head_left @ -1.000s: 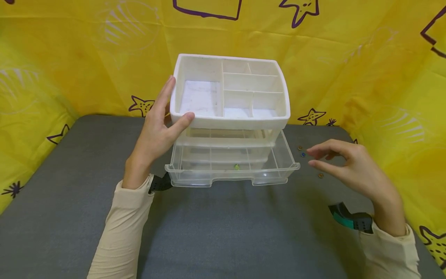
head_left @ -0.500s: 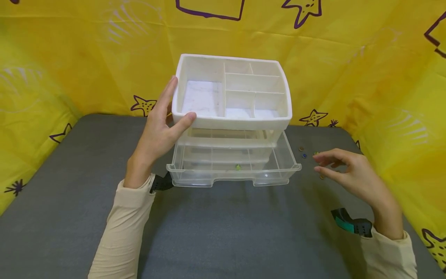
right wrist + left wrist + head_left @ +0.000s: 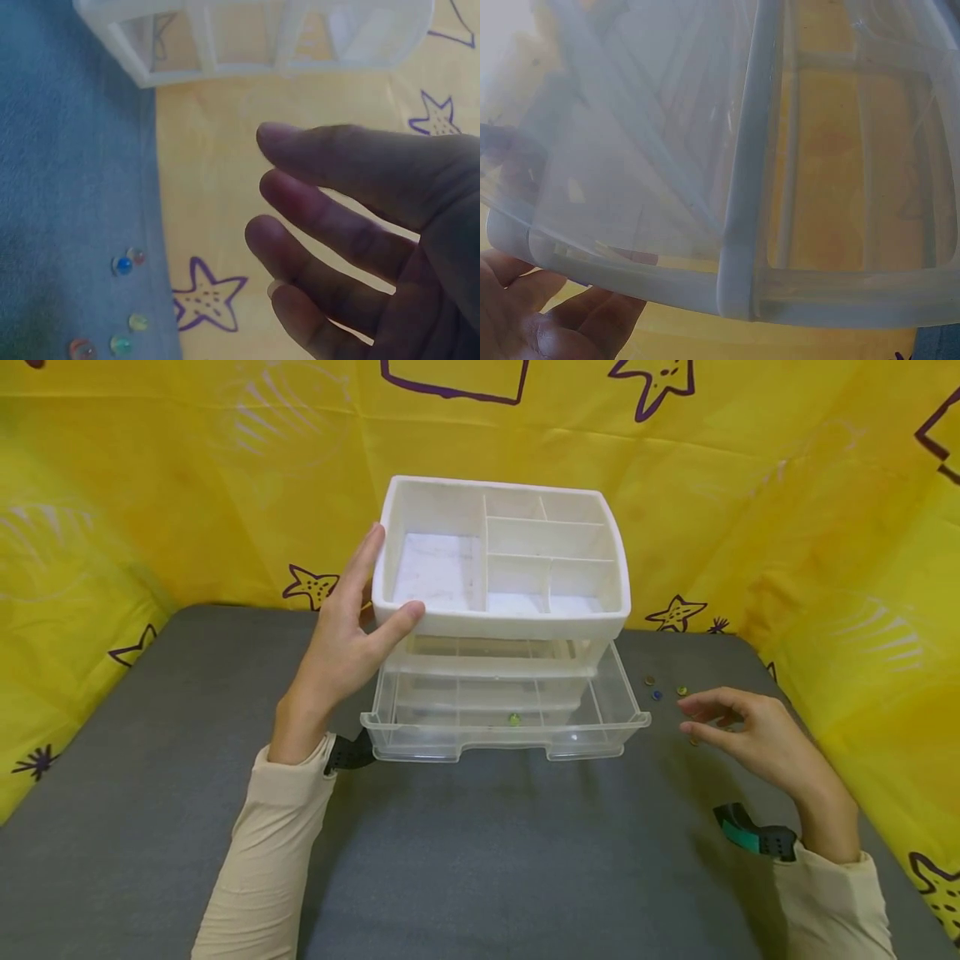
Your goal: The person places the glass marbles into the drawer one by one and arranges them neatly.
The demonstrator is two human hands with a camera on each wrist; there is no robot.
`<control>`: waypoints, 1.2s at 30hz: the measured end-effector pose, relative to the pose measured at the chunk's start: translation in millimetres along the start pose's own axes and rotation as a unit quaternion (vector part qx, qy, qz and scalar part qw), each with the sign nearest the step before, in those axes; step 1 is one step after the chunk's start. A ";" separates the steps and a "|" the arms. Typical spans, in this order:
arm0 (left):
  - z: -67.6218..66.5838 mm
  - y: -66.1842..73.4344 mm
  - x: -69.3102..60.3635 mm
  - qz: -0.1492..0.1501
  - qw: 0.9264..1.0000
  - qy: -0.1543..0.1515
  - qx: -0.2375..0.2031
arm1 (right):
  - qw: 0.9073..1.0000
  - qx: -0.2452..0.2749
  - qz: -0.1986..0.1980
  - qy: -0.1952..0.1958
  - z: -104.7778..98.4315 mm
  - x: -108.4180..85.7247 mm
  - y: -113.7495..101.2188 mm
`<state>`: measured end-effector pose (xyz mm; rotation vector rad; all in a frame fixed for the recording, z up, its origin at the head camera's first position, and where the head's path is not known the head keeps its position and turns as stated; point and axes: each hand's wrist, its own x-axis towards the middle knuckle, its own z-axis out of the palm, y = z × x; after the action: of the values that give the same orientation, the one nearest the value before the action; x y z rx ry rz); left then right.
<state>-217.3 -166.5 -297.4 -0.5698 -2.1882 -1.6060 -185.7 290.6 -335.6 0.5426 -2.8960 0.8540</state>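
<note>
Location type: curtained tabletop booth, identified by grey tabletop (image 3: 480, 860) bordered at rear and both sides by yellow starfish-print fabric (image 3: 510, 443).

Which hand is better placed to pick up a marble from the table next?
Probably the right hand: it looks empty and hovers near the loose marbles on the grey table. The left hand grips the white organizer on its other side and would need to let go and reach across.
</note>
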 end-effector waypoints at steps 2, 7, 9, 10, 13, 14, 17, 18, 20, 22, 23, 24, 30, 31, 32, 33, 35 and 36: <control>-0.1 0.0 0.0 0.000 1.000 0.000 0.001 | 1.000 -0.007 0.001 -0.002 1.3 0.7 2.6; 0.5 -0.1 0.1 0.000 1.000 0.000 -0.002 | 1.000 -0.027 -0.001 -0.008 5.1 1.6 5.3; 0.9 -0.5 0.2 0.001 1.000 0.000 -0.002 | 0.999 -0.031 0.001 -0.012 5.8 1.8 6.9; 1.0 -0.8 0.1 0.002 1.000 0.001 -0.001 | 0.999 -0.030 0.002 -0.013 6.1 2.0 7.8; 1.1 -1.4 0.0 0.005 1.000 0.002 0.001 | 0.999 -0.030 0.005 -0.018 6.9 2.8 11.2; 1.2 -1.4 0.1 0.005 1.000 0.002 0.000 | 0.999 -0.031 0.008 -0.020 7.0 2.9 12.4; 1.3 -1.5 0.2 0.006 1.000 0.000 -0.002 | 0.999 -0.034 0.019 -0.026 7.0 3.2 16.5; 1.3 -1.5 0.2 0.005 1.000 0.001 -0.002 | 0.999 -0.034 0.023 -0.029 7.0 3.5 18.0; 1.1 -1.3 0.2 0.005 1.000 0.001 -0.001 | 0.998 -0.036 0.031 -0.036 7.1 4.0 20.7; 0.8 -1.3 0.2 0.004 1.000 0.002 0.001 | 0.998 -0.038 0.038 -0.042 7.2 4.6 23.3; 0.6 -1.2 0.2 0.005 1.000 0.002 0.001 | 0.997 -0.040 0.040 -0.045 7.2 5.0 24.5; 0.5 -1.2 0.3 0.004 1.000 0.001 0.000 | 0.997 -0.041 0.042 -0.046 7.2 5.1 25.6; 0.8 -1.4 0.7 0.005 1.000 -0.001 -0.003 | 0.996 -0.044 0.050 -0.052 8.7 5.0 32.9; 0.8 -1.4 0.7 0.005 1.000 -0.002 -0.003 | 0.996 -0.044 0.052 -0.054 9.1 5.0 34.2; 0.8 -1.4 0.6 0.005 1.000 -0.002 -0.003 | 0.996 -0.043 0.053 -0.056 9.5 5.0 35.4; 0.7 -1.3 0.4 0.004 1.000 -0.001 -0.003 | 0.996 -0.043 0.054 -0.059 9.9 5.0 36.8; 0.6 -1.2 0.1 0.003 1.000 0.000 -0.002 | 0.996 -0.044 0.056 -0.062 11.1 5.2 39.6; 0.5 -1.1 -0.1 0.002 1.000 0.000 -0.002 | 0.995 -0.044 0.057 -0.065 11.5 5.3 40.7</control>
<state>-217.8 -166.3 -298.5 -0.5745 -2.1824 -1.6078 -204.7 314.7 -365.3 0.4449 -3.0911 0.7250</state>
